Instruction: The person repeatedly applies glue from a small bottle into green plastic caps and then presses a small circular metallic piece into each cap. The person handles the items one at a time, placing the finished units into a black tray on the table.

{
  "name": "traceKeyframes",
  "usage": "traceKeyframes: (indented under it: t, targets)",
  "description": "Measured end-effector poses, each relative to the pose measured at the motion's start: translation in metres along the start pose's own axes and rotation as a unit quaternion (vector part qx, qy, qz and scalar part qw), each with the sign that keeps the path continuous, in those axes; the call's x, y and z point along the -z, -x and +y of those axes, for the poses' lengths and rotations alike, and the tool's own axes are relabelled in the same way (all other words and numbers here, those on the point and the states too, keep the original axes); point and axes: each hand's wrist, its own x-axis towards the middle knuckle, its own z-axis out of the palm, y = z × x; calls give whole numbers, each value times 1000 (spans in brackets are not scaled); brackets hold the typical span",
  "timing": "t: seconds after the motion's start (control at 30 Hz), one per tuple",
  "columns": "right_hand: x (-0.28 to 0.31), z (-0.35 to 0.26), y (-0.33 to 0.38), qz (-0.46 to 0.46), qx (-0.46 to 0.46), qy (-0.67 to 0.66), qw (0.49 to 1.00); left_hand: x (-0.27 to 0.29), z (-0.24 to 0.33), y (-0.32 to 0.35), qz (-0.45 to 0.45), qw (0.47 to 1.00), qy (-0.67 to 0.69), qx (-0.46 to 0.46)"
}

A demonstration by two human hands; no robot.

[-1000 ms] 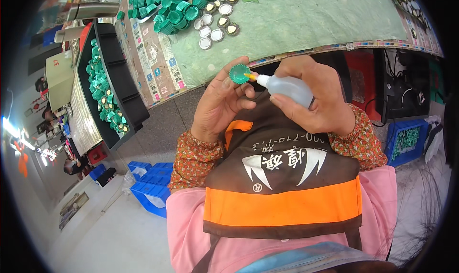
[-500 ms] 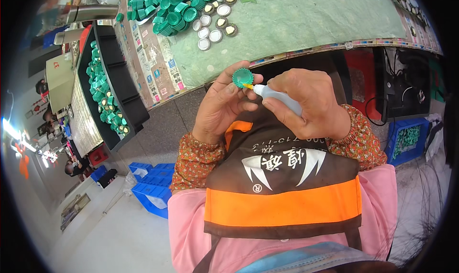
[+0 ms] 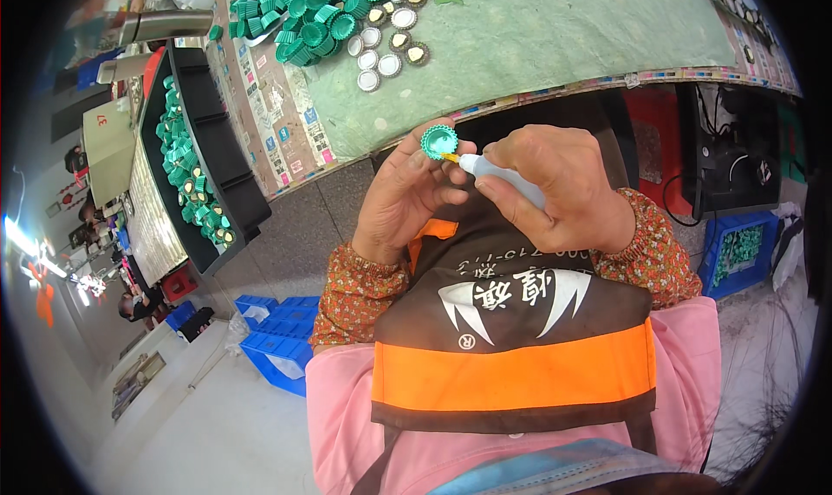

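Observation:
Between its fingertips my left hand [image 3: 406,187] holds a small green fluted cup [image 3: 438,141], its opening turned up toward me. My right hand [image 3: 563,183] is wrapped round a pale squeeze bottle [image 3: 511,179] with a yellow nozzle [image 3: 450,157]. The nozzle tip is at the near rim of the cup; whether it touches the inside I cannot tell. On the table beyond lies a heap of green fluted cups [image 3: 314,32]. Beside them are several round, white-faced, cap-like pieces [image 3: 390,65] and some dark ones with cream-coloured centres [image 3: 417,54].
A green sheet [image 3: 555,44] covers much of the table. At the left stands a black bin [image 3: 227,135] with more green cups in it. Blue crates [image 3: 276,339] sit on the floor at left; another blue crate [image 3: 737,250] is at right, near dark equipment with cables.
The green cup has tilted slightly in my left hand, and its inside looks brighter. My right hand and the bottle have hardly moved.

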Motion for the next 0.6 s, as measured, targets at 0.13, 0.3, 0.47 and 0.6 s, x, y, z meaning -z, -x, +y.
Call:
traceKeyframes:
  t: [0.13, 0.3, 0.47, 0.6]
  targets:
    - [-1, 1, 1, -1, -1, 0, 1000, -1, 0, 1, 10, 1000, -7, 6]
    - [-1, 0, 2, -9, -14, 7, 1000, -8, -2, 1, 28, 999, -20, 7]
    - [-3, 3, 6, 17, -60, 0, 998, -6, -3, 4, 28, 999, -29, 2]
    - [5, 9, 3, 52, -144, -72, 986, -5, -1, 2, 31, 998, -55, -14]
